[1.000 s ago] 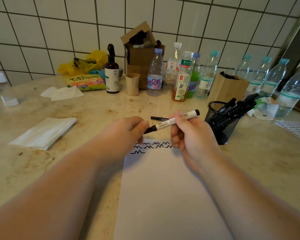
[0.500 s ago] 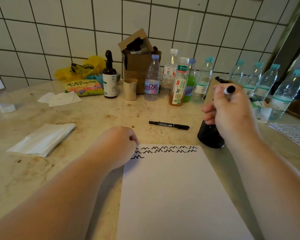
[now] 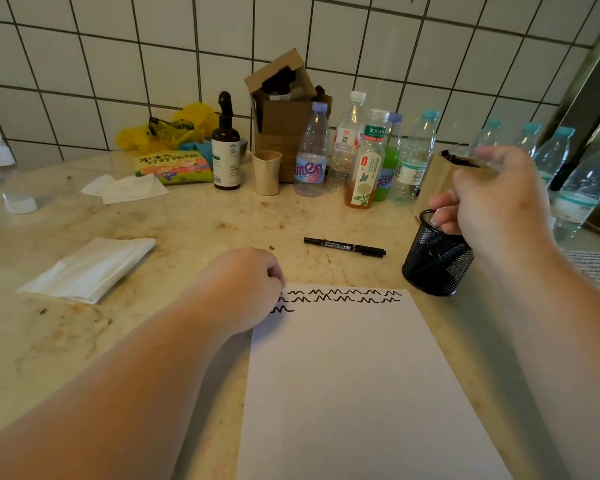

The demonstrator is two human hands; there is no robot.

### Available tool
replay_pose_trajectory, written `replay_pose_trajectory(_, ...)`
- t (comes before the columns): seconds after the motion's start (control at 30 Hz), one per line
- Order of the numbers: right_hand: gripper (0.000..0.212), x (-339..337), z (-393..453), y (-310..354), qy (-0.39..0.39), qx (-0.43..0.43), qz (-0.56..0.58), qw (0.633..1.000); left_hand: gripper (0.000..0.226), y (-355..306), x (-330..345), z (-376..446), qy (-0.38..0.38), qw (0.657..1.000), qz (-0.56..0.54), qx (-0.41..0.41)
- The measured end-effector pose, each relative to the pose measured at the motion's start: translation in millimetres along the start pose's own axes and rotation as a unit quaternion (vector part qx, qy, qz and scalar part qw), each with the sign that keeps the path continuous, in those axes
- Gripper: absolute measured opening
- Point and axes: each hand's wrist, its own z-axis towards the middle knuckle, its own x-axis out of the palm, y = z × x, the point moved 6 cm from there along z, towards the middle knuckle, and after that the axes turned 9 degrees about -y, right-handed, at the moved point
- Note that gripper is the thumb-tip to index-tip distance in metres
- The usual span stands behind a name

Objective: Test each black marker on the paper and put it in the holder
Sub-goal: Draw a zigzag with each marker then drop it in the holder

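Since 0.5 s ago, right hand (image 3: 492,199) is lifting off the holder (image 3: 437,258), grip loosely curled and empty, while left hand (image 3: 246,285) is pinning the paper (image 3: 354,375); reaching for the remaining marker (image 3: 344,246) on the tabletop (image 3: 187,237) is risking tipping the holder.

Bottles (image 3: 364,157), a cardboard box (image 3: 284,133) and tissues (image 3: 90,268) line the counter (image 3: 84,341).

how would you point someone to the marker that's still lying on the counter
Start at the sheet of paper with zigzag test lines. Just beyond its top edge, left of the black mesh holder, a slim black marker lies flat on the counter, the only pen outside the holder.
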Motion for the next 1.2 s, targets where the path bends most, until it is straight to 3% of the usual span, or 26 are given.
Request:
replay_pose_trajectory(0.03,0.033,3.2,-5.8,7.4,0.012,-0.051,-0.010,0.999,0.029,-0.5,0.4,0.3,0.000,1.000,0.001,0.001)
replay_pose_trajectory(0.1,0.025,25.6,-26.0,18.6,0.108,-0.142,-0.053,0.982,0.029,-0.8,1.4,0.6,0.003,1.000,0.007,0.001)
replay_pose_trajectory(0.17,0.023,60.5,-48.0,11.2,0.241,-0.183,-0.168,0.938,0.030,-1.3,2.5,1.3,0.009,1.000,0.012,-0.003)
replay_pose_trajectory(0.23,0.031,91.0,-58.0,-12.8,0.317,-0.181,-0.306,0.879,0.031,-1.5,2.5,2.1,0.015,1.000,0.019,-0.008)
replay_pose_trajectory(0.33,0.044,114.7,-56.3,-44.4,0.341,-0.175,-0.437,0.814,0.029,-2.5,0.6,2.1,0.016,0.999,0.034,0.001)
replay_pose_trajectory(0.4,0.047,120.5,-50.2,-58.7,0.338,-0.175,-0.476,0.793,0.029,-3.9,0.2,1.3,0.011,0.999,0.031,0.016)
replay_pose_trajectory(0.5,0.047,123.5,-43.6,-68.0,0.321,-0.185,-0.485,0.792,0.029,-5.0,-0.2,0.4,0.002,0.999,0.026,0.025)
replay_pose_trajectory(0.67,0.026,122.0,-42.2,-59.7,0.309,-0.172,-0.476,0.805,0.030,-7.7,-0.2,0.2,0.005,0.999,0.028,0.022)
replay_pose_trajectory(0.77,0.008,109.8,-47.1,-37.9,0.305,-0.115,-0.354,0.877,0.025,-14.2,-3.0,-2.0,-0.001,0.999,-0.019,0.040)
replay_pose_trajectory(0.83,0.001,98.2,-58.6,-27.6,0.314,-0.004,-0.159,0.936,0.020,-22.3,-7.7,-5.9,-0.012,0.994,-0.083,0.068)
replay_pose_trajectory(0.87,0.003,93.3,-67.6,-23.8,0.326,0.061,-0.055,0.942,0.019,-27.3,-10.2,-8.6,-0.015,0.990,-0.114,0.088)
replay_pose_trajectory(0.93,0.006,86.4,-87.7,-17.4,0.349,0.157,0.112,0.917,0.018,-38.4,-14.0,-14.5,-0.011,0.978,-0.162,0.134)
replay_pose_trajectory(1.0,0.006,80.6,-101.3,-14.1,0.349,0.188,0.204,0.895,0.018,-45.8,-16.3,-18.8,-0.006,0.968,-0.188,0.164)
replay_pose_trajectory(1.1,0.005,75.2,-110.4,-17.3,0.347,0.191,0.252,0.883,0.022,-44.9,-18.6,-19.5,-0.009,0.966,-0.204,0.160)
replay_pose_trajectory(1.2,0.018,76.0,-117.4,-25.4,0.386,0.214,0.271,0.856,0.023,-45.4,-17.7,-21.1,0.005,0.969,-0.193,0.155)
